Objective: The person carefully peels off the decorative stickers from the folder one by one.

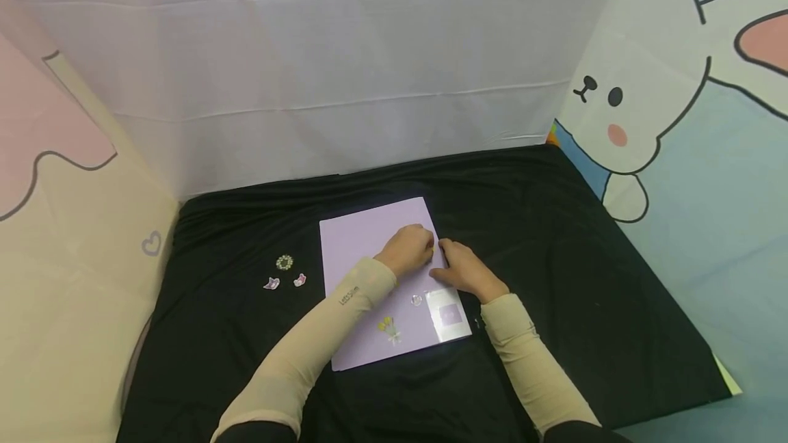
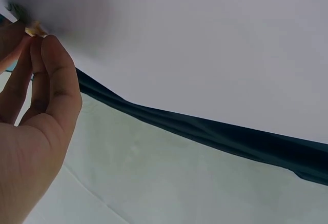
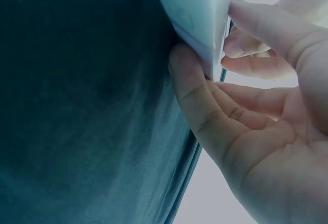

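Note:
A flat light-purple folder [image 1: 353, 245] lies at a slant on black cloth. My left hand [image 1: 408, 250] is over its right part, fingers curled and fingertips together. In the left wrist view, those fingertips of the left hand [image 2: 48, 90] pinch a small yellow piece [image 2: 36, 29] against the surface, with a dark green bit [image 2: 16, 11] beside it; its exact kind is hidden. My right hand [image 1: 468, 269] holds the folder's right edge. In the right wrist view, the right hand [image 3: 261, 126] has its thumb on one side of the edge [image 3: 197, 34] and fingers on the other.
On the folder are a yellow tulip decoration [image 1: 389, 328], a small clear round piece [image 1: 416, 299] and a glossy white-framed square [image 1: 448, 315]. A ring-shaped wreath [image 1: 284, 262] and two pinkish pieces [image 1: 271, 284] lie left on the black cloth [image 1: 572, 292]. Fabric walls [image 1: 369, 53] surround the table.

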Action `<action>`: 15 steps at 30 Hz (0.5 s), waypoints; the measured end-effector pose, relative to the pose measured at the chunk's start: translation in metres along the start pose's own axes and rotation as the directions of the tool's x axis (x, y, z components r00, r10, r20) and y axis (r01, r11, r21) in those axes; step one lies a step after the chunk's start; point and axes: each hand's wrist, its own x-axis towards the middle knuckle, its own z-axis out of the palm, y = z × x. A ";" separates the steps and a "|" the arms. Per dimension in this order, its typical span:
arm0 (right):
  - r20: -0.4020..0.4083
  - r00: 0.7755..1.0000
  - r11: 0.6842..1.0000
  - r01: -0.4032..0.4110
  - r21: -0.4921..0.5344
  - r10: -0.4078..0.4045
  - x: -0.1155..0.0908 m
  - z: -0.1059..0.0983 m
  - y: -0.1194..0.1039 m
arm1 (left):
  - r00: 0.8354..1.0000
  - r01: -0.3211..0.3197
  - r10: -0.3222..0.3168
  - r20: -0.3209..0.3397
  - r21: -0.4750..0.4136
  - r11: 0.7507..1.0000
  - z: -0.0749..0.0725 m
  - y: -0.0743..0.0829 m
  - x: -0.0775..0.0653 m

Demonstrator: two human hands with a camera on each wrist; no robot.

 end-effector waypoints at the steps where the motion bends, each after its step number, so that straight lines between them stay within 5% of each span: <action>1: 0.000 1.000 1.000 -0.006 0.003 0.006 0.000 0.000 0.000 | 1.000 0.000 0.000 0.003 0.002 1.000 0.001 0.000 0.001; 9: 0.002 1.000 1.000 -0.017 0.014 0.017 -0.001 -0.001 -0.001 | 1.000 0.020 -0.019 0.015 -0.039 0.999 0.003 -0.001 0.004; 15: 0.005 1.000 0.999 -0.030 0.028 0.030 -0.001 -0.001 -0.002 | 0.999 -0.024 0.024 -0.030 -0.016 1.000 0.004 -0.002 0.002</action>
